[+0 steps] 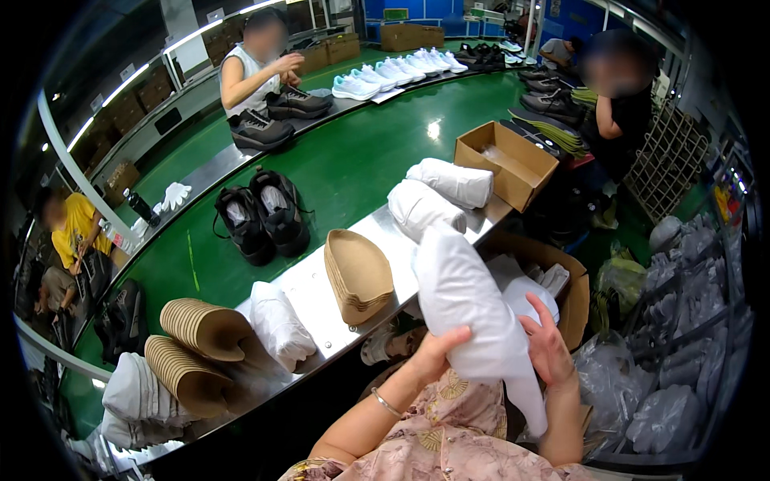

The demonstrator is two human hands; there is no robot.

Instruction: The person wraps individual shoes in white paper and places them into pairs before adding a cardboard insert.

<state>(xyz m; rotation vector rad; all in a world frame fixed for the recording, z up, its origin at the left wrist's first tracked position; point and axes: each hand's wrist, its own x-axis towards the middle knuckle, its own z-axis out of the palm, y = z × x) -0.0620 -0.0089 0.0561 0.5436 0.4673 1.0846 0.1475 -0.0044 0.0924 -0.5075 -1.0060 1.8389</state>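
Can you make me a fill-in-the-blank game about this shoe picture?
1. Both hands, left hand and right hand, hold a bundle wrapped in ___ paper.
2. The pair of shoes on the belt is ___.
3. The belt's colour is ___.
4. The open box is made of ___.

Missing words: white; black; green; cardboard

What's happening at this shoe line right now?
The person holds a white paper-wrapped bundle upright in both hands, left hand at its lower left, right hand on its right side. More wrapped bundles and a stack of tan insole boards lie on the steel ledge. A pair of black sneakers sits on the green conveyor belt, beside an open cardboard box. Other workers handle shoes farther along.
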